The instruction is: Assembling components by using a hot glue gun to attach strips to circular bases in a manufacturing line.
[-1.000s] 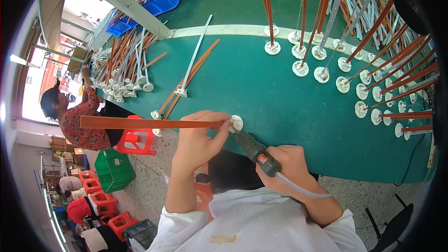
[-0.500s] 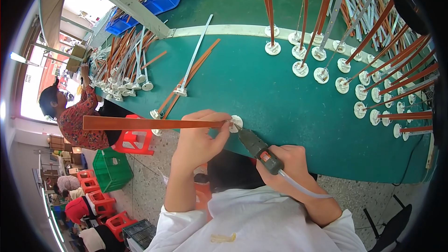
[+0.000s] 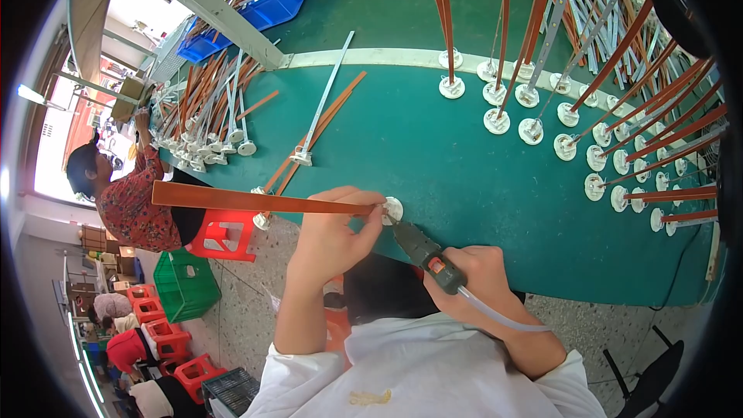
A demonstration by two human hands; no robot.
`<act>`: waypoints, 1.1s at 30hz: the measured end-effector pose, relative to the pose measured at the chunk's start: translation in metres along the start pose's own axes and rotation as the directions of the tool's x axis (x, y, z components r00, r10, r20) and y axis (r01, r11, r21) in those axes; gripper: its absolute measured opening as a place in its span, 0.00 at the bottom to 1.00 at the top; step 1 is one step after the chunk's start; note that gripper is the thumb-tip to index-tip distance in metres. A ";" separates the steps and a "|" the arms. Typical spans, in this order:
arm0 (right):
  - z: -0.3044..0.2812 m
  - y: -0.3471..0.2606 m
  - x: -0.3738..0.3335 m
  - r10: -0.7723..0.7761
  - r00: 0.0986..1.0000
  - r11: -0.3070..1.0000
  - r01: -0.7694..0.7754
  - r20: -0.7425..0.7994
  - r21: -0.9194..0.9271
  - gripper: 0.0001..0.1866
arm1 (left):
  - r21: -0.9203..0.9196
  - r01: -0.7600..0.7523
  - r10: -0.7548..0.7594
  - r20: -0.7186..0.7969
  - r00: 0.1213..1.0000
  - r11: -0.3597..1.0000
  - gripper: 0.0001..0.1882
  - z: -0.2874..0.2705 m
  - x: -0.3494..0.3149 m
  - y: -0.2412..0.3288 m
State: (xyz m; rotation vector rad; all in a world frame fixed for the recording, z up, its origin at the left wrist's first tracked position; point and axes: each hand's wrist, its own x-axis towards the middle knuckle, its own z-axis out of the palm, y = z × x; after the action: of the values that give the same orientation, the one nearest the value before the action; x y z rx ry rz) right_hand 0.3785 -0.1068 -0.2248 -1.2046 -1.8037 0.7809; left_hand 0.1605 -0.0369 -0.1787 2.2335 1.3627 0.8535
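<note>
Over the green table (image 3: 433, 155), left hand (image 3: 334, 234) pinches a brown strip (image 3: 255, 201); right hand (image 3: 476, 279) grips a screwdriver (image 3: 422, 249).

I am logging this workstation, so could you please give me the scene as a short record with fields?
Setting: green worktable, seen from the head camera
Left hand: left hand grips a long brown strip, held level at the table edge
Strip end: meets a white round base
Right hand: right hand grips a powered screwdriver, tip at the white round base
Finished pieces: upright strips on white bases at the right
Loose stock: strips lying flat at the left
Nearby: another person beside a red stool
</note>
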 end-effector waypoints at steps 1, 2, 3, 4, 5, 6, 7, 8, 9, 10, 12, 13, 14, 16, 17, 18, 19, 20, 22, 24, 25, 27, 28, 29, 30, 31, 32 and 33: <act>0.000 0.001 -0.001 0.001 1.000 1.000 -0.001 -0.001 -0.001 0.14 | -0.002 -0.001 0.001 0.001 1.000 1.000 0.07 0.000 0.000 0.000; 0.002 0.003 -0.002 0.007 1.000 1.000 -0.007 -0.003 -0.004 0.14 | -0.001 0.006 -0.006 0.014 1.000 1.000 0.07 -0.001 0.000 0.000; 0.002 0.003 -0.003 0.013 1.000 1.000 -0.013 -0.006 -0.007 0.14 | 0.000 0.013 -0.013 0.027 1.000 1.000 0.07 -0.001 0.000 0.000; 0.002 0.003 -0.003 0.010 1.000 1.000 -0.010 -0.008 -0.006 0.14 | 0.002 0.011 -0.011 0.025 1.000 1.000 0.07 -0.001 0.000 0.000; 0.002 0.002 -0.002 0.015 1.000 1.000 -0.015 -0.009 0.001 0.14 | -0.011 0.019 -0.019 0.008 1.000 1.000 0.07 0.001 -0.001 0.001; 0.001 0.001 -0.002 0.019 1.000 1.000 -0.019 -0.011 0.009 0.14 | -0.024 0.027 -0.028 -0.010 1.000 0.999 0.07 0.001 0.000 0.001; 0.000 0.000 -0.003 0.019 1.000 1.000 -0.019 -0.014 0.008 0.14 | -0.024 0.025 -0.025 -0.009 1.000 0.999 0.07 0.001 0.000 0.001; -0.002 0.000 -0.004 0.041 0.999 0.999 -0.041 0.002 0.012 0.13 | 0.005 0.016 -0.016 0.010 1.000 1.000 0.07 0.000 0.001 0.000; -0.003 -0.001 -0.004 0.063 0.998 0.998 -0.063 0.018 0.015 0.12 | 0.033 0.005 -0.006 0.029 1.000 0.999 0.07 0.000 0.002 0.000; -0.005 -0.001 -0.004 0.061 0.998 0.998 -0.061 0.011 0.014 0.12 | 0.034 -0.002 0.001 0.029 1.000 0.999 0.07 0.000 0.003 0.001; -0.009 -0.002 -0.002 0.107 0.993 0.991 -0.111 0.052 0.078 0.11 | 0.003 0.023 -0.023 0.012 1.000 1.000 0.06 0.000 0.003 0.003; -0.012 -0.002 -0.002 0.108 0.993 0.991 -0.111 0.044 0.075 0.11 | 0.001 0.015 -0.015 0.014 1.000 1.000 0.06 -0.001 0.004 0.005; -0.017 -0.003 -0.001 0.143 0.989 0.982 -0.147 0.045 0.116 0.09 | 0.020 0.048 -0.048 0.035 0.998 0.999 0.06 -0.005 0.005 0.007; -0.029 -0.003 -0.005 0.172 0.984 0.972 -0.177 0.044 0.156 0.08 | 0.040 0.075 -0.077 0.052 0.996 0.996 0.06 -0.007 0.007 0.010; -0.036 0.001 -0.008 0.198 0.980 0.964 -0.193 -0.010 0.185 0.07 | 0.003 0.045 -0.045 0.010 0.999 0.999 0.04 -0.006 0.010 0.010; -0.044 0.009 -0.013 0.224 0.973 0.955 -0.206 -0.062 0.214 0.06 | -0.034 0.013 -0.015 -0.034 0.999 0.999 0.03 -0.005 0.014 0.010; -0.049 0.027 -0.029 0.223 0.971 0.957 -0.200 -0.090 0.211 0.04 | -0.044 -0.002 0.001 -0.031 1.000 0.999 0.03 0.000 0.026 0.011; -0.054 0.031 -0.032 0.219 0.972 0.959 -0.198 -0.087 0.205 0.04 | -0.043 -0.008 0.006 -0.041 0.999 0.999 0.03 0.002 0.037 0.012; -0.064 0.031 -0.036 0.378 0.897 0.902 -0.302 -0.227 0.308 0.05 | -0.045 -0.016 0.013 -0.055 0.998 0.999 0.03 0.011 0.063 0.014; -0.063 0.031 -0.041 0.482 0.848 0.840 -0.374 -0.222 0.394 0.05 | 0.039 -0.080 0.081 -0.022 0.996 0.996 0.05 0.024 0.094 0.013; -0.058 0.038 -0.042 0.311 0.904 0.925 -0.216 -0.295 0.313 0.05 | 0.032 -0.092 0.092 -0.022 0.995 0.995 0.05 0.033 0.108 0.014; -0.061 0.034 -0.041 0.172 0.953 0.968 -0.117 -0.248 0.220 0.07 | -0.020 -0.100 0.099 -0.052 0.994 0.995 0.07 0.046 0.123 0.013; -0.063 0.032 -0.039 0.168 0.954 0.969 -0.114 -0.250 0.217 0.07 | -0.021 -0.103 0.101 -0.056 0.993 0.994 0.07 0.052 0.130 0.009; -0.063 0.030 -0.037 0.199 0.952 0.961 -0.143 -0.232 0.237 0.07 | -0.028 -0.078 0.077 -0.045 0.996 0.997 0.07 0.058 0.135 0.005; -0.064 0.029 -0.036 0.229 0.951 0.951 -0.172 -0.210 0.257 0.07 | -0.033 -0.051 0.050 -0.035 0.998 0.998 0.07 0.061 0.138 0.003; -0.063 0.030 -0.035 0.225 0.952 0.951 -0.168 -0.207 0.260 0.07 | -0.028 -0.048 0.047 -0.039 0.998 0.998 0.07 0.064 0.141 0.004; -0.062 0.032 -0.037 0.197 0.952 0.957 -0.135 -0.235 0.256 0.07 | -0.008 -0.068 0.067 -0.014 0.998 0.998 0.08 0.066 0.143 0.004; -0.061 0.034 -0.037 0.170 0.950 0.962 -0.102 -0.261 0.252 0.07 | 0.012 -0.085 0.084 0.011 0.996 0.996 0.10 0.067 0.144 0.004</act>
State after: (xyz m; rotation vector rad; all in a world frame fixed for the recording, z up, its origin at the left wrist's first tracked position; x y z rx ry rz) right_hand 0.4545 -0.1259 -0.2337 -1.2232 -1.3665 0.8310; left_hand 0.2571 0.0885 -0.1830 2.3166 1.2804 0.8627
